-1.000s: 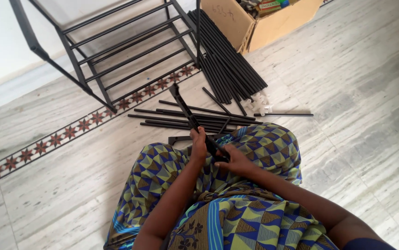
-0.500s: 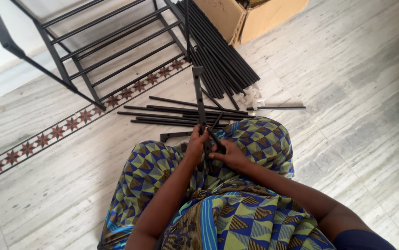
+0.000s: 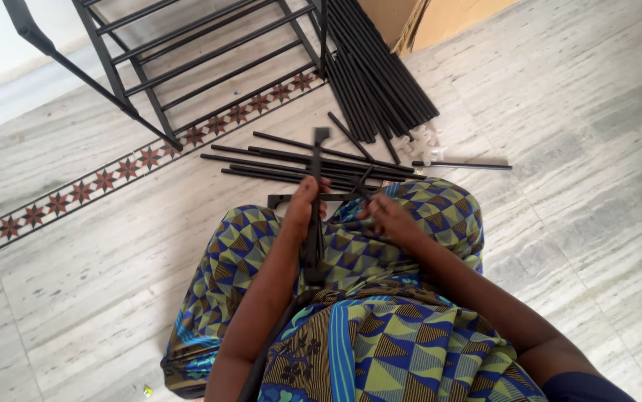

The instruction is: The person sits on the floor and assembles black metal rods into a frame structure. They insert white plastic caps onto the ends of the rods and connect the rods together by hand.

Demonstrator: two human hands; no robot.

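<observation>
- The left hand (image 3: pixel 304 205) is closed around a black metal bar (image 3: pixel 315 195) that stands roughly upright over the person's lap, its top end blurred.
- The right hand (image 3: pixel 386 216) sits just beside it over the right knee, fingers curled; a short black piece (image 3: pixel 362 181) juts up slantwise from the fingertips, though the view is too blurred to tell whether the hand actually grips it.
- Both hands rest above a patterned cloth (image 3: pixel 358 253) in blue, green and yellow that covers the seated person's legs.
- Just beyond the knees, a loose row of thin black rods (image 3: pixel 276 160) lies flat on the floor, running left to right and close together.
- One more single rod (image 3: pixel 470 166) lies apart to the right, near a few small white plastic fittings (image 3: pixel 421 143).
- Farther up, a thick bundle of black tubes (image 3: pixel 369 74) lies slantwise on the floor, reaching toward a cardboard box (image 3: pixel 440 18) at the top edge.
- To the left of the bundle stands a black metal rack frame (image 3: pixel 187 59) with several crossbars.
- The floor (image 3: pixel 574 149) is pale grey streaked tile, crossed by a border strip of red star shapes (image 3: pixel 75 195).
</observation>
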